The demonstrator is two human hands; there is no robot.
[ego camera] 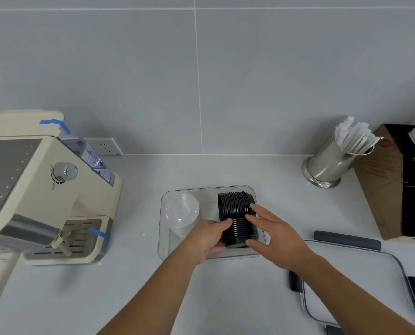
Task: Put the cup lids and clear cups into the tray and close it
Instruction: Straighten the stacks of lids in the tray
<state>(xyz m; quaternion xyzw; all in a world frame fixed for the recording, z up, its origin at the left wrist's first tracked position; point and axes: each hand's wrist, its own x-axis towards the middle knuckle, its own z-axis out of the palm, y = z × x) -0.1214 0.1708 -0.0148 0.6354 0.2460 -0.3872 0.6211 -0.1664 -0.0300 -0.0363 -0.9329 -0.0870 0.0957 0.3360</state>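
Note:
A clear plastic tray (164,238) stands open on the counter in front of me. A stack of black cup lids (235,209) lies on its side in the tray's right half. My left hand (207,238) grips the stack's near end from the left. From the right, my right hand (271,229) holds the same stack with fingers spread over it. Clear cups (182,211) lie nested in the tray's left half. The tray's clear lid (361,281) with dark grey clips rests on the counter at the lower right.
A cream coffee machine (44,189) fills the left side. A steel holder (332,163) of wrapped straws stands at the back right. Beside it is a brown and black box (392,187) with white lids. A tiled wall with a socket (107,146) runs behind.

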